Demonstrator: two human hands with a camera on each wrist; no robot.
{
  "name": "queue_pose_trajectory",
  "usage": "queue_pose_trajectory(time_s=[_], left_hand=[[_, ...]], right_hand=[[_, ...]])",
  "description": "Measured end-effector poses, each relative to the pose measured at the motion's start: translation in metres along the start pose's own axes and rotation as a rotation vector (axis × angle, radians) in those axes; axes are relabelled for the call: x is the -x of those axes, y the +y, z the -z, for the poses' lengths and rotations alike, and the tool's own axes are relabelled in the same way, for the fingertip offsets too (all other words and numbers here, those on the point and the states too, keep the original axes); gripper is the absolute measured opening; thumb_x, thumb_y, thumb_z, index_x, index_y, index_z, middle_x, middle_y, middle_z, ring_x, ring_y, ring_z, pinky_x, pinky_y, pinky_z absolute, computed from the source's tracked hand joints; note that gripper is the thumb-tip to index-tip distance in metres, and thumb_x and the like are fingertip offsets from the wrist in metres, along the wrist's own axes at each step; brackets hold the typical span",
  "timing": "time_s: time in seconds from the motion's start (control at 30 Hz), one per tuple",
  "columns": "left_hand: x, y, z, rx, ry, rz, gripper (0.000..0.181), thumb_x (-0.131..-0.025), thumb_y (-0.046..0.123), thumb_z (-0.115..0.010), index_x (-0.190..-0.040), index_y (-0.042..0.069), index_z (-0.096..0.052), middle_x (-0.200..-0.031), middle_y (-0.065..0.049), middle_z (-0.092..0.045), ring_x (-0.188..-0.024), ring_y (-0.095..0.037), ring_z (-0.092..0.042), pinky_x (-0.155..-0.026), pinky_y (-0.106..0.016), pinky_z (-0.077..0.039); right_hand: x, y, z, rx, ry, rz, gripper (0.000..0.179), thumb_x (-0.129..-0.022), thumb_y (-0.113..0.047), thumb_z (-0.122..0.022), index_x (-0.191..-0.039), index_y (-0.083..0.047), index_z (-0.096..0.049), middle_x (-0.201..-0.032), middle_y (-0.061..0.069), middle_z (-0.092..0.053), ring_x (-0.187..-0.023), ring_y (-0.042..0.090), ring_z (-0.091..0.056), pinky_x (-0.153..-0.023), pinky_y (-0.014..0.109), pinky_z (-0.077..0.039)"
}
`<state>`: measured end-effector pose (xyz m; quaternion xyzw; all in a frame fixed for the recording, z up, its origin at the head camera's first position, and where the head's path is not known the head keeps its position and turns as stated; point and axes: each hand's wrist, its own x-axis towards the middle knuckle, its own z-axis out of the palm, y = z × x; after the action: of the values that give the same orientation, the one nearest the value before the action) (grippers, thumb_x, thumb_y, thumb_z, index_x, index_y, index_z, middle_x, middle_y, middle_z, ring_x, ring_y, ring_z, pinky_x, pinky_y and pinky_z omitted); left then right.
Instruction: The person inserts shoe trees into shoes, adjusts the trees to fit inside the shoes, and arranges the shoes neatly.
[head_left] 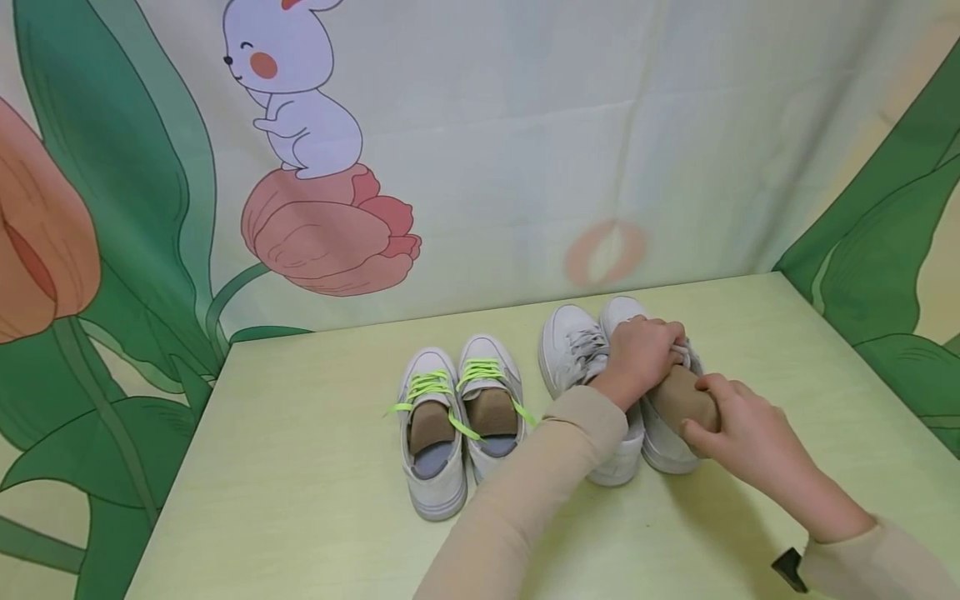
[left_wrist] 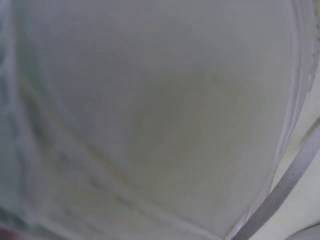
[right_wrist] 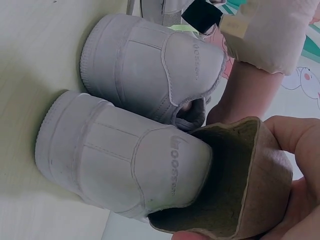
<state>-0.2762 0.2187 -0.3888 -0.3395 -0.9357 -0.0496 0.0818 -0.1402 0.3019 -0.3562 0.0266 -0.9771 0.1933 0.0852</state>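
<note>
In the head view my right hand [head_left: 761, 437] grips a brown molded-cardboard shoe insert [head_left: 684, 400], thumb on one side and fingers on the other. The insert stands partly inside the opening of the right-hand white shoe [head_left: 670, 450]. In the right wrist view the hollow end of the insert [right_wrist: 270, 185] faces out above the heel of the shoe [right_wrist: 150, 165]. My left hand [head_left: 645, 350] holds that shoe's upper near the tongue and laces, its fingertips partly hidden. The left wrist view shows a blurred pale surface and a grey lace [left_wrist: 285, 185].
Beside it on the left stands the matching white shoe [head_left: 562, 342] with grey laces. Farther left are two white sneakers with bright green laces, one sneaker [head_left: 438, 496] next to the other [head_left: 491, 346], each with a brown insert inside. A printed curtain [head_left: 487, 167] hangs behind the table.
</note>
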Motion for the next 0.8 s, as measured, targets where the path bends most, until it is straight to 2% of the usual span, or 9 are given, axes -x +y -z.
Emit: queue_pose_trajectory(time_s=[0.2,0.37,0.57,0.8], left_hand=[[-0.0002,0.0012,-0.0018,-0.027,-0.026,-0.013,0.015,-0.086,0.041,-0.05,-0.098,0.036,-0.057,-0.098,0.018,-0.062,-0.082,-0.009,-0.054,-0.069,-0.024,-0.042],[0.0004,0.0015,-0.004,0.038,-0.018,0.042,0.014,-0.088,0.04,-0.047,-0.097,0.037,-0.057,-0.097,0.018,-0.062,-0.084,-0.009,-0.056,-0.071,-0.027,-0.042],[0.0009,0.0007,-0.0065,0.12,0.047,0.078,0.013,-0.087,0.041,-0.048,-0.091,0.036,-0.06,-0.081,0.017,-0.063,-0.073,-0.008,-0.058,-0.058,-0.024,-0.043],[0.0033,0.0002,-0.0046,0.163,0.03,0.098,0.014,-0.086,0.045,-0.049,-0.089,0.035,-0.059,-0.077,0.017,-0.062,-0.069,-0.007,-0.056,-0.056,-0.021,-0.042]], right_hand=[[0.0015,-0.0015,-0.0006,0.011,0.006,0.008,0.041,-0.074,-0.02,-0.061,-0.105,0.004,-0.051,-0.093,0.025,-0.058,-0.076,0.037,-0.057,-0.06,0.049,-0.043],[0.0026,-0.0031,-0.0019,0.009,0.008,0.015,0.041,-0.073,-0.02,-0.061,-0.105,0.004,-0.051,-0.091,0.025,-0.058,-0.074,0.036,-0.057,-0.058,0.048,-0.043],[0.0023,-0.0021,-0.0032,-0.004,0.002,0.01,0.041,-0.074,-0.02,-0.061,-0.105,0.004,-0.051,-0.093,0.025,-0.058,-0.077,0.036,-0.057,-0.06,0.048,-0.044],[-0.0023,-0.0006,0.0001,0.006,-0.035,-0.021,0.04,-0.074,-0.019,-0.06,-0.106,0.004,-0.051,-0.094,0.026,-0.057,-0.077,0.037,-0.056,-0.06,0.049,-0.043]])
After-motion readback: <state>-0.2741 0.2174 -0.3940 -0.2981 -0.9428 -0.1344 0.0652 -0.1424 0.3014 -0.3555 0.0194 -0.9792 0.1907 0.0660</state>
